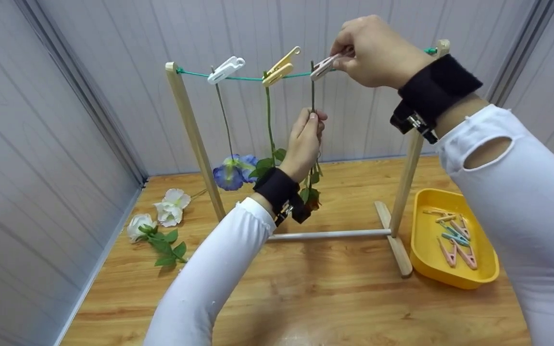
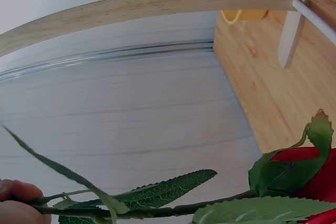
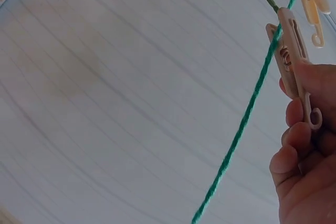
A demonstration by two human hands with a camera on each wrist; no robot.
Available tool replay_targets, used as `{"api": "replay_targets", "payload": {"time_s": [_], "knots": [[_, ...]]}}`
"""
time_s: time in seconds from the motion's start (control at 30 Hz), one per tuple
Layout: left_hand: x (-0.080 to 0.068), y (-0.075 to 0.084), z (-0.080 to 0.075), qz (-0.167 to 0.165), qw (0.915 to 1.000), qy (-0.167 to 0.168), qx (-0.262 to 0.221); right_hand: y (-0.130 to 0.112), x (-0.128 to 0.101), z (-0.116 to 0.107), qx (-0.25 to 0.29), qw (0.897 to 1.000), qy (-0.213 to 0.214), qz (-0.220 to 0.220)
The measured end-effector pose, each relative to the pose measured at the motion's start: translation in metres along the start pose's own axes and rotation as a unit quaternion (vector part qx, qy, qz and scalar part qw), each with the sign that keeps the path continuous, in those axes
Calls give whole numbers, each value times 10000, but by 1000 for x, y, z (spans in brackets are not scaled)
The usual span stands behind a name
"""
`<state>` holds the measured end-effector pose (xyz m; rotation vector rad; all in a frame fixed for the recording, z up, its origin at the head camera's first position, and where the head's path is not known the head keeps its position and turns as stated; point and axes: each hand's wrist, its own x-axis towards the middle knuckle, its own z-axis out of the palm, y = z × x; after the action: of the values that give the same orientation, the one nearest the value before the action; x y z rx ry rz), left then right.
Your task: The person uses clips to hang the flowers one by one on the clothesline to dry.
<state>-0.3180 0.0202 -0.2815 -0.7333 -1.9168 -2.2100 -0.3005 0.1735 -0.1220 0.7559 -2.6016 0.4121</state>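
Observation:
My left hand (image 1: 304, 144) pinches the stem of a red rose (image 2: 320, 182), which hangs bloom down. Higher up, my right hand (image 1: 378, 53) grips the handle end of a pale pink clothespin (image 3: 294, 45). Its tip meets the rose's stem top at the green cord (image 1: 245, 78). Left of it, a yellow clothespin (image 1: 279, 72) holds a green stem (image 1: 269, 115) on the cord; its lower part passes behind my left hand and wrist. Farther left, a white clothespin (image 1: 226, 70) holds a blue flower (image 1: 231, 175) upside down.
A wooden post (image 1: 193, 139) carries the cord at the left, another (image 1: 407, 180) at the right; a white bar (image 1: 330, 235) joins them below. Two white flowers (image 1: 173, 207) lie on the table at left. At right stands a yellow tray (image 1: 443, 281) with several clothespins (image 1: 456, 235).

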Motion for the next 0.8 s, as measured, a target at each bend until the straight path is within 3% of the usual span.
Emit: {"api": "replay_targets", "payload": {"time_s": [0.8], "knots": [[-2, -3, 2, -114, 9999, -5, 102, 5, 2, 2, -78, 9969, -782, 50]]}}
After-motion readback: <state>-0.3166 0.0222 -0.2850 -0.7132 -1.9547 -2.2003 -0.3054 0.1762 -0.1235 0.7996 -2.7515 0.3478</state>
